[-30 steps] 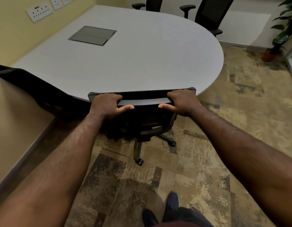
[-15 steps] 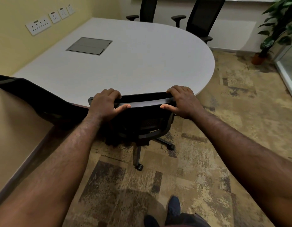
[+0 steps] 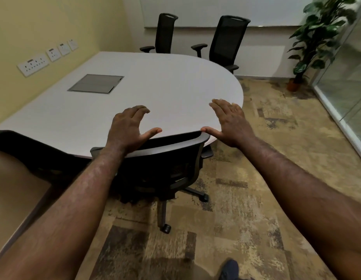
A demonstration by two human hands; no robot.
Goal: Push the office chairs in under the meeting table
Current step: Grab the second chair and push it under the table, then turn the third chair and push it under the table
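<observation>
Near black mesh office chair (image 3: 161,158) tucked against grey oval meeting table (image 3: 155,91). Left hand (image 3: 128,128), right hand (image 3: 230,122): spread, grasping nothing. Two black chairs at 12 o'clock (image 3: 228,39) left.

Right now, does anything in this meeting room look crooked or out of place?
Nothing is spilled or broken. The near chair sits tucked against the table, both hands open above it. The two far chairs stand back from the table's far edge, not yet pushed in.
</observation>
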